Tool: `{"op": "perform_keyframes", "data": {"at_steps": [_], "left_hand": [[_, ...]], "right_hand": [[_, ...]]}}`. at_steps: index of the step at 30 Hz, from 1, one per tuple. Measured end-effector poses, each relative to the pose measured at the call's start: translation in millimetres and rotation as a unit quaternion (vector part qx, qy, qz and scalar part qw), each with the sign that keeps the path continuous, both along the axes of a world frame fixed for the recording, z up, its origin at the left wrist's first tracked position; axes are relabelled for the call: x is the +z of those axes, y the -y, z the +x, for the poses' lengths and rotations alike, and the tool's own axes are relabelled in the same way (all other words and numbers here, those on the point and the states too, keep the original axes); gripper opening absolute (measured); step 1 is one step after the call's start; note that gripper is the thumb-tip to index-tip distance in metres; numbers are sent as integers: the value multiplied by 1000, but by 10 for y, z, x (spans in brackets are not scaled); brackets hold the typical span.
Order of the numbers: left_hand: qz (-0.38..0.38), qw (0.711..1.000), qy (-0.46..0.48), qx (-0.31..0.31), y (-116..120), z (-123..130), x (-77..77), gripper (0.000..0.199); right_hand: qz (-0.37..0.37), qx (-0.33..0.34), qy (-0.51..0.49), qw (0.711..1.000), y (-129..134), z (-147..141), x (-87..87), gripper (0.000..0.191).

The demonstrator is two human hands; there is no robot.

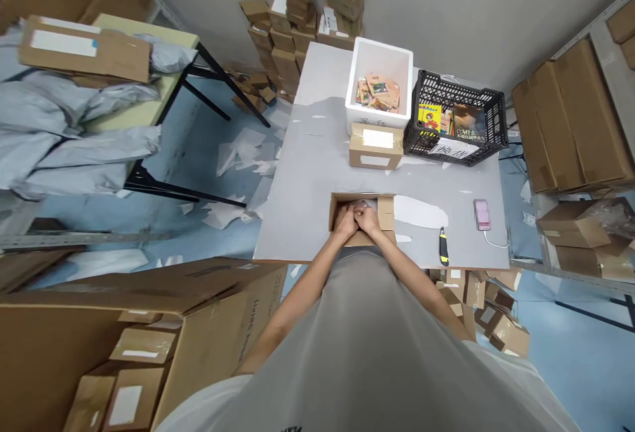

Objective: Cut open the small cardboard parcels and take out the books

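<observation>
An open cardboard box (385, 220) lies at the table's front edge, its flaps folded out. Both hands reach into it, side by side and touching. My left hand (346, 220) has its fingers bent over something at the bottom, partly clear and shiny. My right hand (366, 218) is curled with its fingertips pressed together beside the left one. What the fingers hold is too small and hidden to make out. A white paper sheet (421, 212) lies right of the box, with a yellow and black cutter (443, 247) near its end.
Behind the box stand a taped carton (376, 147), a white foam bin (379, 116) and a black crate (456, 151) of books. A phone (481, 215) with a cable lies at the right. A large carton (218, 333) stands at the lower left.
</observation>
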State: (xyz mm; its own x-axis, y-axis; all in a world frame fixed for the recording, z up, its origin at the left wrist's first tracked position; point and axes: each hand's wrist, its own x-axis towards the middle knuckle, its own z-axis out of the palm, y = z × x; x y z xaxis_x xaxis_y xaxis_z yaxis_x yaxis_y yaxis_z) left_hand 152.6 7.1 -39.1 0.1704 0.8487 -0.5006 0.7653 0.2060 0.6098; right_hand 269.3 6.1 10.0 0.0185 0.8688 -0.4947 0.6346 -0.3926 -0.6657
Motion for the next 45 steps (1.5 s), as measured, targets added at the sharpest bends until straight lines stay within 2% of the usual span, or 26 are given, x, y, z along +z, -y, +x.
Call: {"op": "perform_keyframes", "data": {"at_steps": [3, 7, 10, 13, 16, 20, 25, 27, 29, 32, 35, 37, 39, 42, 43, 45], "left_hand": [[57, 998, 28, 1, 49, -73, 197, 51], [162, 983, 76, 28, 145, -182, 484, 32], [201, 977, 65, 43, 209, -273, 718, 26], [209, 976, 41, 37, 241, -368, 931, 25], [200, 979, 46, 18, 242, -438, 1065, 22], [149, 985, 77, 30, 222, -469, 1098, 20], [82, 974, 180, 114, 192, -558, 1059, 27], [54, 949, 258, 170, 180, -618, 1071, 34], [24, 913, 338, 228, 170, -668, 1107, 43], [-8, 867, 405, 290, 162, -699, 1183, 47], [-22, 844, 432, 317, 157, -671, 1250, 43], [-32, 836, 444, 320, 159, -637, 1274, 43], [-42, 833, 451, 318, 167, -603, 1277, 43], [-38, 842, 447, 301, 184, -566, 1254, 45], [-27, 848, 444, 288, 188, -558, 1244, 46], [13, 871, 427, 245, 187, -549, 1235, 46]], "right_hand": [[14, -30, -22, 999, 12, 67, 144, 30], [87, -75, -118, 986, 109, 229, 381, 30], [147, -103, -167, 970, 213, 369, 510, 48], [192, -132, -147, 961, 279, 516, 532, 55], [183, -108, -102, 972, 289, 626, 471, 58], [141, -50, -62, 987, 266, 654, 378, 44], [97, -16, -13, 995, 256, 639, 325, 26], [70, -5, 8, 997, 254, 645, 304, 28], [54, 2, 54, 997, 249, 641, 274, 33], [19, 45, 133, 990, 234, 581, 215, 37], [-17, 127, 119, 985, 216, 473, 171, 34], [-18, 155, 79, 985, 211, 419, 164, 32], [-4, 133, 35, 991, 218, 408, 173, 28], [43, 17, -63, 997, 253, 479, 210, 16], [56, -31, -105, 992, 271, 519, 232, 18], [67, -113, -204, 970, 315, 609, 296, 35]]}}
